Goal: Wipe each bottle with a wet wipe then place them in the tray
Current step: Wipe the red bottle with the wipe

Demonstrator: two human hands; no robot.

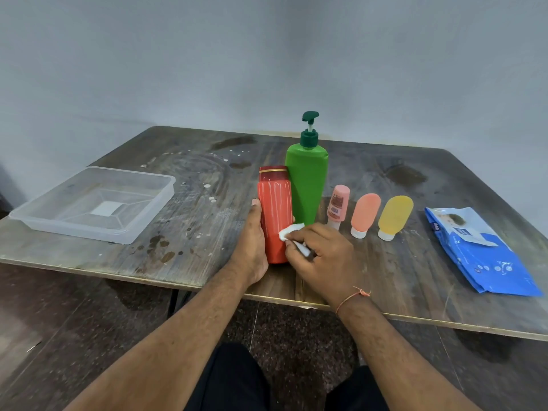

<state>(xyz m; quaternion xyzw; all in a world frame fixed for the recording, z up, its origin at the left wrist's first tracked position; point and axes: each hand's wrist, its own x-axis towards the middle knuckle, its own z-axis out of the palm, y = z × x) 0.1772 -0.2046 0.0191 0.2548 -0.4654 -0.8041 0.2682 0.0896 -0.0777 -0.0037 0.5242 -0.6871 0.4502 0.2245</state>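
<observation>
Plastic, probably light and slick once damp, the red bottle stands gripped low by the left hand while the right hand beside it pinches a wipe against it.

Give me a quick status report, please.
Left hand gripping red ribbed bottle. Right hand wiping with white wet wipe. Clear plastic tray holds no bottles.

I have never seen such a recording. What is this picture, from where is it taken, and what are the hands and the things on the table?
No machine here: a camera on a person's head looks down at their bare hands. The left hand holds a red bottle; the right hand rubs it with a white wipe. On the wooden table stand a green pump bottle, a small pink tube, an orange tube and a yellow tube. A clear tray lies left, with no bottle in it; a blue wipes pack lies right.
</observation>
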